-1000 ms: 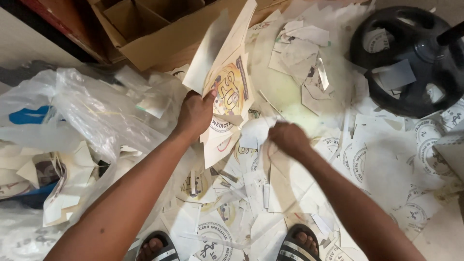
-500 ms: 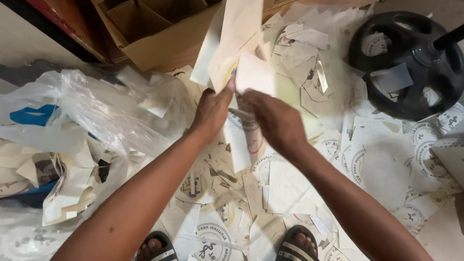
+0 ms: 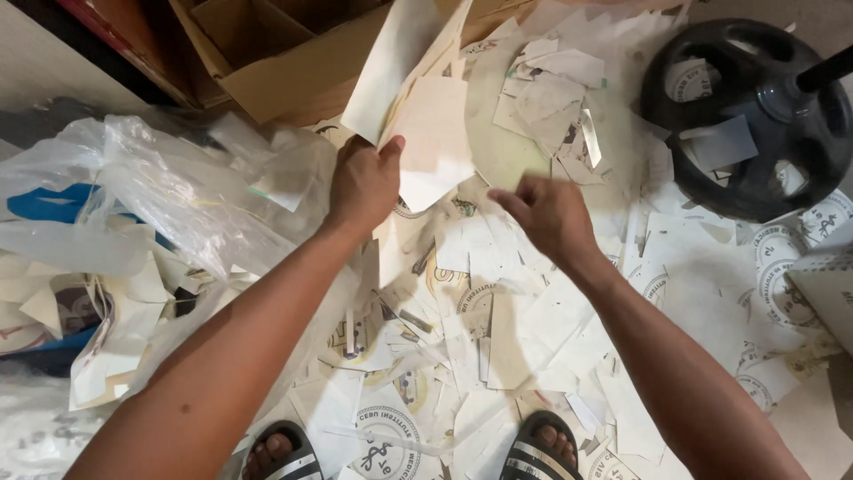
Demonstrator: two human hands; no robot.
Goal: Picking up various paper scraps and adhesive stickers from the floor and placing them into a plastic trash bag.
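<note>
Gripping paper sheets upright, left hand, long axis top-right.

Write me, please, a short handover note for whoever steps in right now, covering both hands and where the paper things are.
Left hand: grips a stack of cream paper sheets, held up above the floor.
Right hand: empty, fingers loosely curled, beside the stack but apart from it.
Around: paper scraps cover the floor between the sandalled feet; a clear plastic bag of offcuts lies left; an open cardboard box sits ahead; a black round base is at right.
Done: some sheets gathered in hand. Left: many scraps on the floor.
</note>
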